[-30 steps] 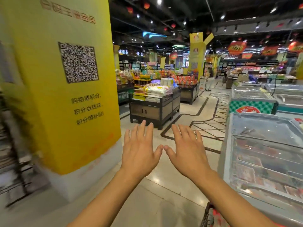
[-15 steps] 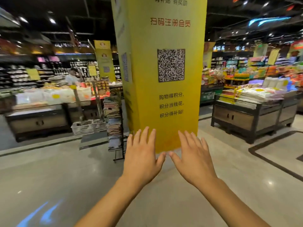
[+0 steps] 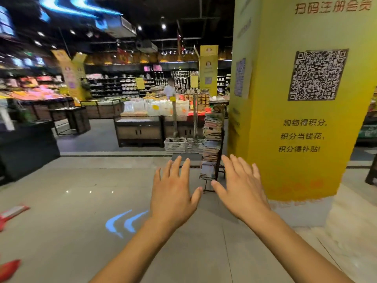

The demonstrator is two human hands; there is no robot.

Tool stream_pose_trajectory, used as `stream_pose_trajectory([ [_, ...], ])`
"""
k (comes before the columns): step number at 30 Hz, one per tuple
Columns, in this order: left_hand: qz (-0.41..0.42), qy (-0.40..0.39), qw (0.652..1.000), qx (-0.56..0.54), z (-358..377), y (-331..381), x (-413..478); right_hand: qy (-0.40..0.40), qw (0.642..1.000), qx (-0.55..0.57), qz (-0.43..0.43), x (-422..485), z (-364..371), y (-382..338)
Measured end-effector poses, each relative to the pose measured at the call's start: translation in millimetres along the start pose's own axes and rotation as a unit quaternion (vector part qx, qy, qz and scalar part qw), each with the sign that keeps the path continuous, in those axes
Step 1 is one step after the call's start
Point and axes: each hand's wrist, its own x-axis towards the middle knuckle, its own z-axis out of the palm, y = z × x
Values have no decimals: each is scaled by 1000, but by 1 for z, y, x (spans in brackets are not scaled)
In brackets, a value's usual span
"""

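At the far left stands a dark bench [image 3: 26,148], with a red strip [image 3: 14,211] lying on the grey floor [image 3: 71,252] in front of it. Further right, 2 blue arrow marks [image 3: 126,221] glow on the floor. Beyond them a wooden bench [image 3: 140,131] carries pale bagged goods, and 2 white crates [image 3: 175,145] sit on the floor just beside it. The left hand [image 3: 173,193] is held out palm down, fingers straight and spread wide, holding nothing. Seen between the 2 hands and further off, a wire rack [image 3: 212,139] of stacked folded goods stands upright on the floor, just beside the left face of the pillar. The right hand [image 3: 242,190] is likewise flat and spread, empty, thumb near the left thumb but apart. Behind it rises the yellow pillar [image 3: 295,170], bearing a QR code [image 3: 318,74].
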Motion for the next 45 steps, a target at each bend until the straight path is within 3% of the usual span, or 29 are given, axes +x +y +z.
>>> stream_pose_trajectory([
  [7,-88,51,995,5,0,-125,23,-3,995,1,-98,72,38,-112],
  [18,-209,39,976,46,-11,-289,20,-29,978,39,-205,132,105,-272],
  [33,-381,14,913,146,4,-474,-8,-120,918,114,-361,200,216,-469],
  [45,-477,13,858,190,17,-604,50,-138,865,177,-449,319,305,-606],
])
